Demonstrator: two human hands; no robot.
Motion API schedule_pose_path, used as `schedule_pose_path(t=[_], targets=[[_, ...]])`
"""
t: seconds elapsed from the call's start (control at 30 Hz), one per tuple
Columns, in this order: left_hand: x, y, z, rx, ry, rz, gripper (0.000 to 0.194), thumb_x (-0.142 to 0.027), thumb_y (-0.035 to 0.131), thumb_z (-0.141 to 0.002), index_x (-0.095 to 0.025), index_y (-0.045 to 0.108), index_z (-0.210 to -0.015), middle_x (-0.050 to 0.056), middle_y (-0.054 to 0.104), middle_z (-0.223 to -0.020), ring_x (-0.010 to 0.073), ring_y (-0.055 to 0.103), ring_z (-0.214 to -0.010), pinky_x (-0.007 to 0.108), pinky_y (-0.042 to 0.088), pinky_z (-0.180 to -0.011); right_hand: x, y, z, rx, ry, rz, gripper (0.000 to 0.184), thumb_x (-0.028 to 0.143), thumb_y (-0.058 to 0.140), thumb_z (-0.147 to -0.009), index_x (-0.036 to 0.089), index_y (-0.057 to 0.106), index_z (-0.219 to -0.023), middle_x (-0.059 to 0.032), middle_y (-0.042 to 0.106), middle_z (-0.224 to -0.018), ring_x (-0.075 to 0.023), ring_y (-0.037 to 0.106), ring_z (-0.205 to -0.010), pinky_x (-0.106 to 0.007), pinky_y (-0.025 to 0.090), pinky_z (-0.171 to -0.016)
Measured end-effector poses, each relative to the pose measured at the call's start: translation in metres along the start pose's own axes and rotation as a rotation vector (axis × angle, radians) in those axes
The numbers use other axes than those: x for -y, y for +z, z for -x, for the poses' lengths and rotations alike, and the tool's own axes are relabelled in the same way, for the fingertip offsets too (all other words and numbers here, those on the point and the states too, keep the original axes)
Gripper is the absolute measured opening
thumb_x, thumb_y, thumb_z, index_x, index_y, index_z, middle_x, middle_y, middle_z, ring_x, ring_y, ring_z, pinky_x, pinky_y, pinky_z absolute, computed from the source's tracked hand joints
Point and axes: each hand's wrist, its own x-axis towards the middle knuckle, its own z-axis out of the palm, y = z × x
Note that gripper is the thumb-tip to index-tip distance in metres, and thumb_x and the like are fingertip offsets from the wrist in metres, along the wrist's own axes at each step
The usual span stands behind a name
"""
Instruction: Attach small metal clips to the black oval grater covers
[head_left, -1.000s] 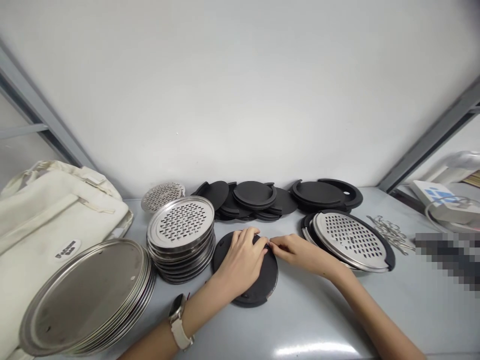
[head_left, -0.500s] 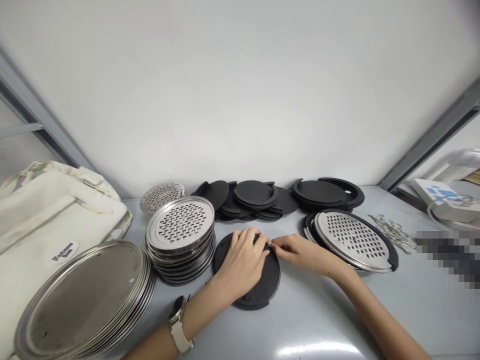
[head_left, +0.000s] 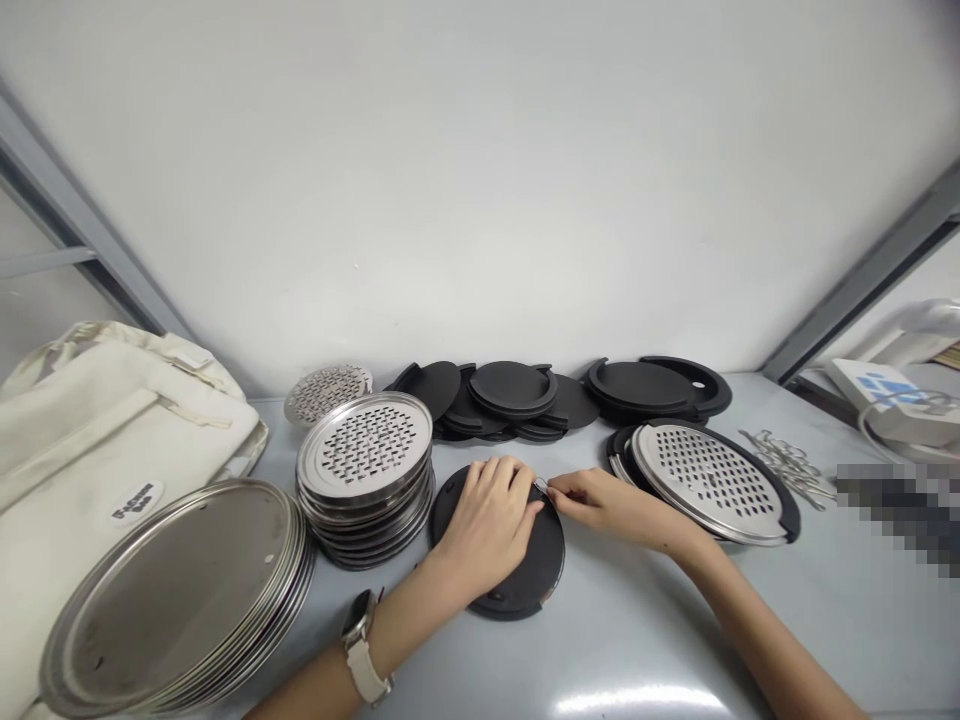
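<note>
A flat black disc (head_left: 525, 570) with a raised rim lies on the grey table in front of me. My left hand (head_left: 491, 515) lies across its top, fingers bent over the far part and holding it down. At the disc's upper right edge, my right hand (head_left: 592, 500) is closed in a pinch on a small metal wire clip (head_left: 541, 485), which touches the rim. The fingertips hide most of the clip. A loose pile of similar wire clips (head_left: 791, 465) is on the right.
Perforated metal grater discs are stacked (head_left: 367, 450) left of my hands, near a pile of plain metal plates (head_left: 172, 590). Black round holders (head_left: 510, 388) line the wall. More grater discs (head_left: 709, 485) sit at right. A cream bag (head_left: 135, 420) is far left.
The wire clip now shows more at the disc's edge, between the two hands. My right fingertips have shifted very slightly; the disc stays under my left hand.
</note>
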Motion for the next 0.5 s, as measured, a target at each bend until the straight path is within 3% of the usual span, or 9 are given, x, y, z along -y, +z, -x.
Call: schedule_pose_path(t=[0.5], targets=[[-0.0002,-0.0008,-0.0014,0.011,0.018,-0.006,0.019,-0.021,0.036,-0.095,-0.021,0.052,-0.106,0.007,0.051,-0.104,0.0222,0.049,-0.097,0.039,0.042,-0.083,0.0018,0.0034,-0.0008,-0.037,0.022,0.034,0.035,0.035,0.034,-0.093,0.019,0.032,-0.062,0.0058,0.030,-0.056,-0.0092,0.025,-0.053,-0.024,0.021,-0.048]])
